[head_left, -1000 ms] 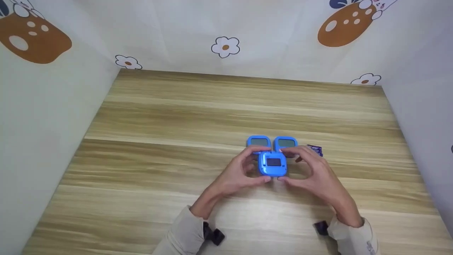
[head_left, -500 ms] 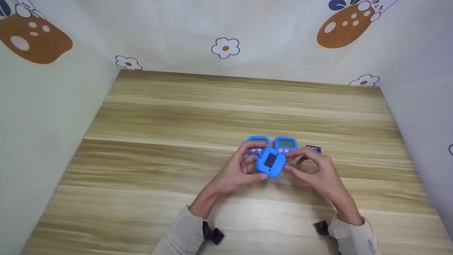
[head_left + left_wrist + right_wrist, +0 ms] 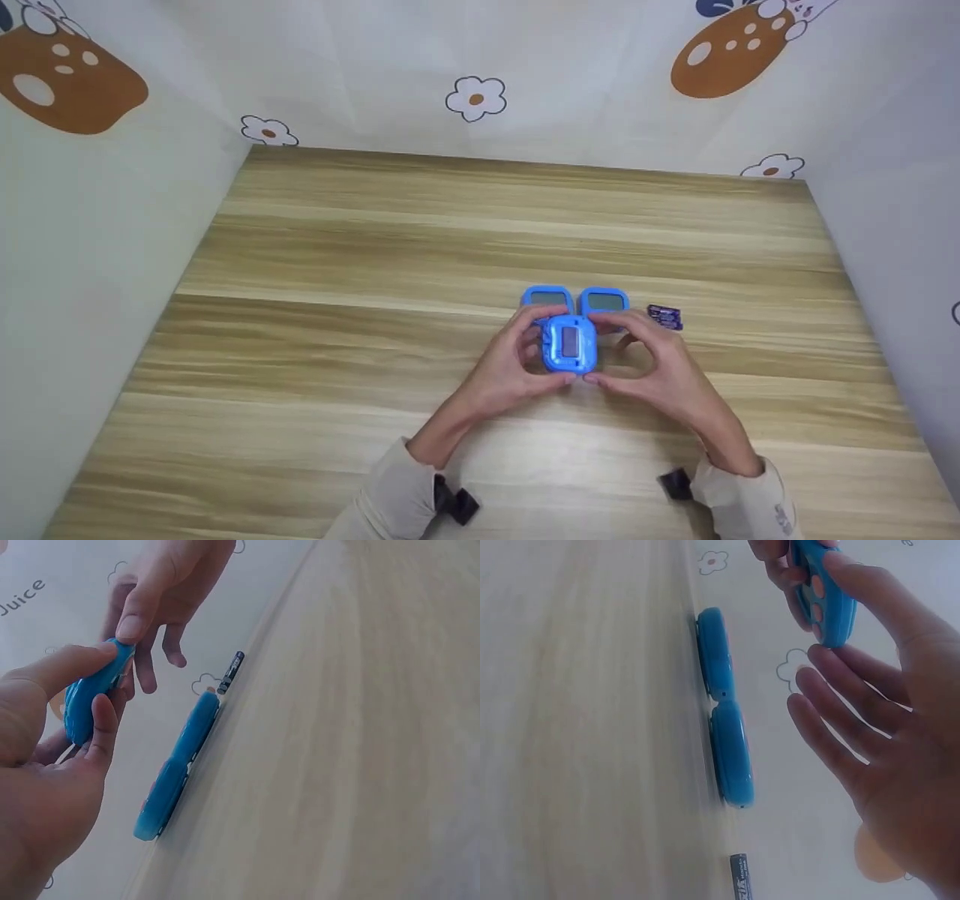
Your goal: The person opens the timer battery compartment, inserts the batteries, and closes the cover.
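Note:
A blue digital timer (image 3: 570, 343) is held up between both hands in the head view, its back with a dark rectangle facing up. My left hand (image 3: 499, 367) grips its left side, fingers at the top edge and thumb at the bottom. On the right side, my right hand (image 3: 664, 364) pinches the same timer between forefinger and thumb. The right wrist view shows pink buttons on this timer (image 3: 832, 604), with the other fingers of the right hand (image 3: 915, 720) spread below it.
Two more blue timers, a left one (image 3: 546, 295) and a right one (image 3: 604, 300), lie side by side with screens up just beyond the hands, partly covered by them. Small dark batteries with print (image 3: 665, 317) lie to their right on the wooden table (image 3: 360, 247).
The held timer has turned about a quarter turn counter-clockwise, its dark rectangle going from lying across to upright. My right hand has shifted from the timer's right edge back to its top and bottom.

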A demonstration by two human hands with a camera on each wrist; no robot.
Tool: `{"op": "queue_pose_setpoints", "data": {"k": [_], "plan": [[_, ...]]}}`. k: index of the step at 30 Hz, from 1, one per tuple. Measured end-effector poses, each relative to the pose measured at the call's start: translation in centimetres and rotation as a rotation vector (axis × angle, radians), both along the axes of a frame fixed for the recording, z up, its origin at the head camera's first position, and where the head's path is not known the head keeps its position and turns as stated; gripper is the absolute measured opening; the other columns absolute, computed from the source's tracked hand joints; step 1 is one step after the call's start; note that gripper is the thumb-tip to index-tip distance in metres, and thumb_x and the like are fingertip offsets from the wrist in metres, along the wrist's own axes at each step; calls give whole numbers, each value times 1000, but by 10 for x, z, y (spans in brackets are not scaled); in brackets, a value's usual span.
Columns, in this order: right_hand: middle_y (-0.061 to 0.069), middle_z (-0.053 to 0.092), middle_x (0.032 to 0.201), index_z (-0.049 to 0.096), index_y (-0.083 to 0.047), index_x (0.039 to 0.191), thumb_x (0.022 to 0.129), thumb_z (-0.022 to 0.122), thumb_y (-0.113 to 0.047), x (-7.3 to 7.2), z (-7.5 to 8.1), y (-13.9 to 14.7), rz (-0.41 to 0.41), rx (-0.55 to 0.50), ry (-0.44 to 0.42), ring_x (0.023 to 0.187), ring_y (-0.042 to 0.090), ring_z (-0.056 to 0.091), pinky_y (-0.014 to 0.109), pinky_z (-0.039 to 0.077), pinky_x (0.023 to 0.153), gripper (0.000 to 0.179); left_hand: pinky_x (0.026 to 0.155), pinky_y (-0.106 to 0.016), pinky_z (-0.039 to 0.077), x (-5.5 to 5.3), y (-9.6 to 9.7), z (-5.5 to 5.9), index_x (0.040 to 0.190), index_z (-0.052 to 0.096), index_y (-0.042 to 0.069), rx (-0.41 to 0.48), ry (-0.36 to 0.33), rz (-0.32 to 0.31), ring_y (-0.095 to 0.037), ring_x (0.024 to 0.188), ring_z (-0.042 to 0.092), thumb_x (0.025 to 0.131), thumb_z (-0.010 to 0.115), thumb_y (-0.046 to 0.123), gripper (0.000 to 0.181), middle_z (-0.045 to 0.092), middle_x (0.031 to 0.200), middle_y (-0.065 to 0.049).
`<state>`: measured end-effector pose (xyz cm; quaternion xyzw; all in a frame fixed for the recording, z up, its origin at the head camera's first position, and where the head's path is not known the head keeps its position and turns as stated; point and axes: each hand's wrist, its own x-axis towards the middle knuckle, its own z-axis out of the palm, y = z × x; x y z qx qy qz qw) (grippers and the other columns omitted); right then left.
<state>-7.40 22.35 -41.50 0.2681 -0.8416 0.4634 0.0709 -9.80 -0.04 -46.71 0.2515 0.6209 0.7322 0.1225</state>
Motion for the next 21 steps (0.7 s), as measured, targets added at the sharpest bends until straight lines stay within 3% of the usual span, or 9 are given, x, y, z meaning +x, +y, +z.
{"op": "queue_pose_setpoints", "data": {"k": [7, 13, 17, 21], "plan": [[8, 64, 119, 59, -1, 128, 70, 89, -9, 0, 2, 1, -2, 49, -26, 105, 27, 59, 43, 55, 77, 66, 97, -37, 50, -1, 0, 0, 139, 46, 10, -22, 25, 6, -17, 120, 56, 75, 83, -1, 75, 49, 134, 0], [8, 63, 119, 57, -1, 130, 70, 89, -10, 1, 2, 1, -3, 50, -37, 105, 27, 59, 41, 55, 77, 68, 97, -37, 50, -1, 0, -1, 139, 45, 7, -19, 17, -4, -17, 120, 56, 76, 83, -1, 74, 48, 134, 0], [8, 63, 119, 57, -1, 133, 68, 90, -7, 0, -2, 2, 8, 49, -27, 103, 29, 59, 37, 55, 78, 72, 98, -38, 49, 0, -1, -1, 140, 44, 7, 13, -9, -40, -21, 120, 55, 77, 80, -4, 74, 49, 134, -4], [5, 61, 123, 60, -7, 132, 67, 91, -13, -3, -15, 5, 16, 75, -8, 101, 27, 58, 35, 53, 79, 72, 99, -41, 48, 1, -1, -1, 140, 39, 8, 69, -73, -115, -25, 120, 53, 79, 75, -9, 73, 47, 135, -11]]}}
